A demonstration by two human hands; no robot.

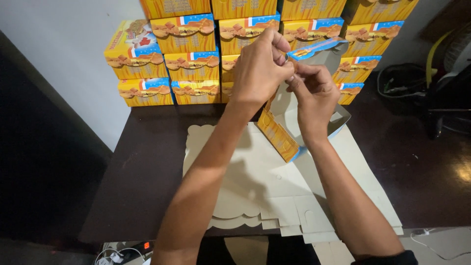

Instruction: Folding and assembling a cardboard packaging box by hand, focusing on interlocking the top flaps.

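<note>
A half-formed carton (294, 122) — orange and yellow outside, plain grey inside — stands tilted above the flat blanks on the dark table (147, 162), its open mouth facing me and its long side running from lower left up toward the blue-edged top flap (316, 48). From my remote seat I see both hands meet at that flap: the left hand (257, 68) comes over from the left with fingers pinched together on the flap's edge, the right hand (314, 91) sits directly beneath it, fingers closed on the same edge. The carton body hangs below and slightly to the right of the grip, so the right hand is the nearer to it. One carton is in hand. Under it lies a stack of unfolded grey blanks (235, 167), number not countable. Against the white wall (73, 39) behind, finished boxes (191, 66) are stacked — at least fifteen visible, some hidden by the hands.
</note>
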